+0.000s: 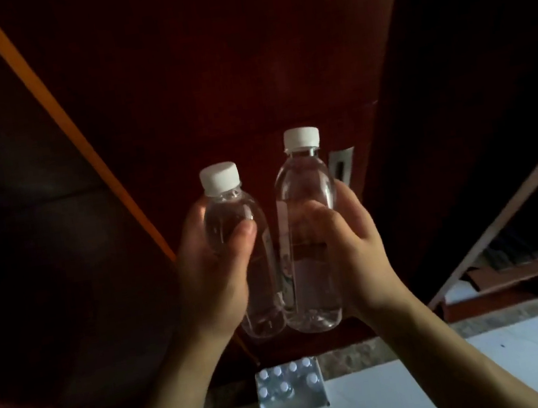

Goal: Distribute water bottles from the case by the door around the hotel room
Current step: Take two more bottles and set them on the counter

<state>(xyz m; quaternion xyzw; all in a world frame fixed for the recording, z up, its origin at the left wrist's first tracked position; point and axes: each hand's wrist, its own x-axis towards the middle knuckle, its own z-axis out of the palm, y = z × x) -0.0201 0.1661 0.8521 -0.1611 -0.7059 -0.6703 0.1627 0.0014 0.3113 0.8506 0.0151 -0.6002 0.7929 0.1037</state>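
**Before the door: two bottles up, a loose right grip the weak point**

Behind everything stands the dark reddish-brown wooden door (pixel 241 69), filling most of the view, with a pale metal latch plate (pixel 341 166) showing just beside the right bottle. Low in the view lies a pale, flat white floor surface (pixel 492 373); the light is dim, so little else can be read.

On that floor, right at the foot of the door, sits the shrink-wrapped case of small white-capped bottles (pixel 288 389), several caps still showing in it, so most of the task looks to be ahead.

Held up side by side in front of the door are two clear plastic water bottles. The left hand (pixel 214 267) wraps the shorter-seeming white-capped clear bottle (pixel 251 258) with thumb across the front. The right hand (pixel 346 248) holds the taller-seeming white-capped clear bottle (pixel 309 232), fingers behind and thumb forward, though the fingers look less fully closed.

The bottles touch, or nearly touch, along their sides. Smooth, full plastic could slip through that looser right grip, likely dropping onto the case or the floor. Knocking one against the other while turning away might also jar a bottle free.
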